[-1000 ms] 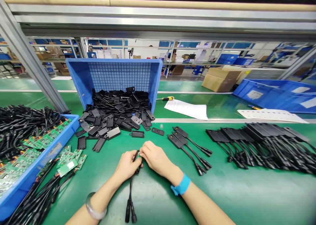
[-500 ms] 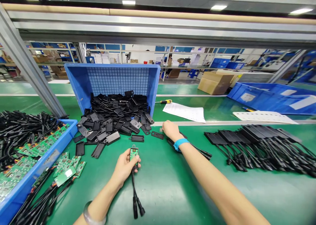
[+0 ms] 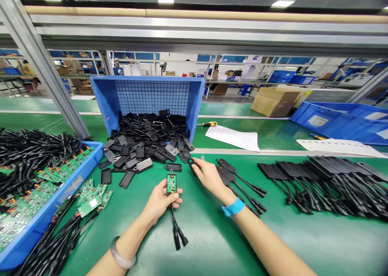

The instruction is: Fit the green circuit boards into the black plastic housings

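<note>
Left hand (image 3: 161, 200): closed around one circuit board (image 3: 171, 183), which seems to be set in a black casing (image 3: 171, 174); it is held face up, presumably so that its components are exposed.
Held leads (image 3: 176, 229): two, trailed toward the wearer, apparently so that the board is kept unobstructed.
Right hand (image 3: 209, 178): one black cover (image 3: 190, 163) is pinched between thumb and fingers, near the crate's spill.
Blue crate (image 3: 148, 79): one, tipped sideways on the desk (image 3: 200, 243), likely so that the casing parts (image 3: 151, 132) can be reached; these overlap too much to be counted.
Blue bin (image 3: 79, 175): one, filled with wired boards (image 3: 45, 195).
Cabled housings (image 3: 324, 169): laid side by side at right, probably for order; no exact count can be made.
Screwdriver (image 3: 209, 124): one, beside a paper sheet (image 3: 235, 138).
</note>
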### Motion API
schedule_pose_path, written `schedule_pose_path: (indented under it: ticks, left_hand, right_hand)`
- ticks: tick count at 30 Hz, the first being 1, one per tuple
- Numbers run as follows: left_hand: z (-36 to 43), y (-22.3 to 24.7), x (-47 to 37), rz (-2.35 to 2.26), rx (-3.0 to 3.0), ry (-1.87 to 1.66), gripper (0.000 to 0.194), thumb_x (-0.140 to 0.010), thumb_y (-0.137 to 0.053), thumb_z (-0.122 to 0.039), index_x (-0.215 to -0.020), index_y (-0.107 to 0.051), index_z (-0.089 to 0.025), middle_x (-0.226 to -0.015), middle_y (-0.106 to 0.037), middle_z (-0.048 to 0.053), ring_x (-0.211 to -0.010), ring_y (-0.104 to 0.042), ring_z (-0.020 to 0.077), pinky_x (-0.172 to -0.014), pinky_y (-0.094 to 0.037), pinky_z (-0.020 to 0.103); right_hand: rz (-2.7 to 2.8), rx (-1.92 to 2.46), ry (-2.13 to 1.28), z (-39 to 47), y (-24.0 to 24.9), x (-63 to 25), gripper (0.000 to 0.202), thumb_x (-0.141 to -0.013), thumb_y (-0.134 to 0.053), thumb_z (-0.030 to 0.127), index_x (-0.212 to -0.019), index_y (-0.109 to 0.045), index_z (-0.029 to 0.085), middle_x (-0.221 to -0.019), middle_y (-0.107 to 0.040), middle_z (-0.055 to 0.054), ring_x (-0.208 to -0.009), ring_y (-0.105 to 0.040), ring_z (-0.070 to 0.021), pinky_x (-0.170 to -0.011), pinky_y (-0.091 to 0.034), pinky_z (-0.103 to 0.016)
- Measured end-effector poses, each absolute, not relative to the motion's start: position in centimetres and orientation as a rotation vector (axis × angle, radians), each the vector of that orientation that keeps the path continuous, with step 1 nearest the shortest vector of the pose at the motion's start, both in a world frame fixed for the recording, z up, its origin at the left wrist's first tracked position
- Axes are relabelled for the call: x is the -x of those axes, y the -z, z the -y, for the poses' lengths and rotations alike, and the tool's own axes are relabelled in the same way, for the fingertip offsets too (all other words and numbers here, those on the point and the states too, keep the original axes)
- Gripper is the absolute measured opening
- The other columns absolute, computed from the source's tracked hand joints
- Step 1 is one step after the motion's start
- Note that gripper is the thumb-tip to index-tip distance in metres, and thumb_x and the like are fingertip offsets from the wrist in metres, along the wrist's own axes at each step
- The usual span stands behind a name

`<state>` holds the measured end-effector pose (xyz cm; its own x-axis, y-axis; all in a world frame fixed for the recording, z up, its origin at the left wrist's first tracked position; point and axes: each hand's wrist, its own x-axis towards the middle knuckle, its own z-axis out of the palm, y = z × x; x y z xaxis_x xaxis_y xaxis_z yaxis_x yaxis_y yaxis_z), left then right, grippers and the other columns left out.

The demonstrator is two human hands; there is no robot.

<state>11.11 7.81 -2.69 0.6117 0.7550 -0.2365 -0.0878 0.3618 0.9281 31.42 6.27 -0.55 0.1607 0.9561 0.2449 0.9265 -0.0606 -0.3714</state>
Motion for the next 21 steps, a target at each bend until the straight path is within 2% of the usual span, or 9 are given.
schedule_pose_path:
  ticks: [2, 4, 7, 13, 21]
  left_hand:
    - [-7.8, 2.8, -11.2, -0.73, -1.064, -0.597, 0.062, -0.059, -0.081, -0.032, -0.109, -0.05, -0.012, -0.095, -0.068, 0.012, -0.066, -0.065, 0.0132, -0.059, -0.052, 0.024]
    - [-7.8, 3.0, -11.2, -0.7, -1.059, -0.578, 0.061, -0.058, -0.082, -0.028, -0.109, -0.052, -0.011, -0.094, -0.068, 0.012, -0.068, -0.065, 0.0133, -0.061, -0.052, 0.024]
    - [-7.9, 3.1, -11.2, -0.643, -1.056, -0.556, 0.06, -0.057, -0.083, -0.024, -0.109, -0.055, -0.01, -0.094, -0.068, 0.012, -0.071, -0.066, 0.0142, -0.063, -0.052, 0.024]
    - [-7.7, 3.2, -11.2, -0.562, -1.035, -0.506, 0.066, -0.053, -0.085, -0.017, -0.112, -0.056, -0.011, -0.096, -0.069, 0.01, -0.079, -0.065, 0.0148, -0.071, -0.051, 0.024]
    - [-7.4, 3.0, -11.5, -0.629, -1.139, -0.512, 0.061, -0.059, -0.082, -0.027, -0.111, -0.054, -0.012, -0.095, -0.067, 0.009, -0.068, -0.064, 0.013, -0.06, -0.05, 0.023]
  right_hand:
    - [1.566, 1.724, -0.328, -5.3, 0.7, -30.2, 0.035, -0.091, -0.043, 0.029, -0.124, -0.047, 0.018, -0.072, -0.061, 0.0, -0.064, -0.059, -0.0155, -0.061, -0.047, -0.025]
    - [1.338, 1.429, -0.603, -4.5, 1.1, -28.9, 0.033, -0.087, -0.05, 0.036, -0.115, -0.05, 0.019, -0.069, -0.055, 0.003, -0.057, -0.056, -0.0133, -0.053, -0.046, -0.024]
    - [1.15, 1.262, -0.822, -3.8, 2.0, -27.2, 0.029, -0.08, -0.059, 0.041, -0.099, -0.055, 0.019, -0.075, -0.052, 0.003, -0.056, -0.057, -0.0111, -0.051, -0.047, -0.023]
    - [1.113, 1.289, -0.86, -3.4, 2.8, -25.9, 0.026, -0.078, -0.061, 0.039, -0.094, -0.054, 0.019, -0.067, -0.051, 0.005, -0.049, -0.055, -0.0097, -0.048, -0.047, -0.023]
    - [1.112, 1.301, -0.78, -3.3, 3.1, -25.7, 0.022, -0.08, -0.061, 0.037, -0.092, -0.054, 0.02, -0.065, -0.052, 0.005, -0.05, -0.052, -0.0095, -0.047, -0.044, -0.021]
